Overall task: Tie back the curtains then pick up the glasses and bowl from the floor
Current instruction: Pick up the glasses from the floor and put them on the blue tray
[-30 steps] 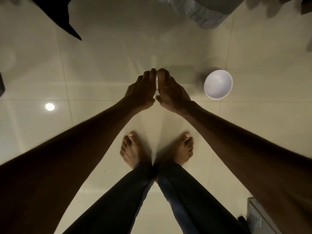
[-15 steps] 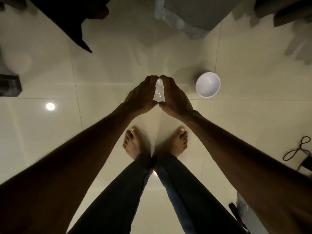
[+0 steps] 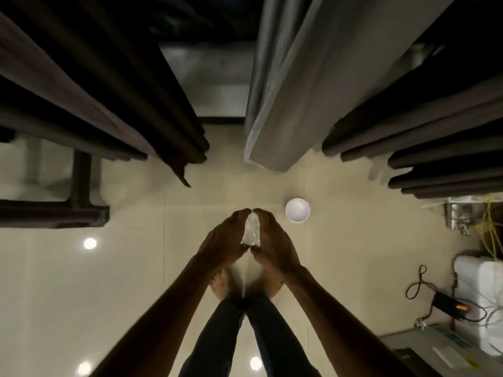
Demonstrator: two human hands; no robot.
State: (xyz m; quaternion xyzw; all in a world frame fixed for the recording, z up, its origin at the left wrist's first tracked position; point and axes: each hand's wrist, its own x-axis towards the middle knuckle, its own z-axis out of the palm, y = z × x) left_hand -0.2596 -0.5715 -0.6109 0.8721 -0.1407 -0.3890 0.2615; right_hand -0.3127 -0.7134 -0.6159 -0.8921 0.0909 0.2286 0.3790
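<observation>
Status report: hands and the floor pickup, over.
Left hand and right hand cupped round clear glassware. Round white bowl on beige tiled floor, untouched. Path to bowl open.

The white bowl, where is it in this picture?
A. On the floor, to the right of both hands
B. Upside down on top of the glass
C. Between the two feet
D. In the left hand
A: the white bowl sits open side up on the tiled floor, and neither hand holds it. The left hand and right hand are curled round the clear glass.
</observation>
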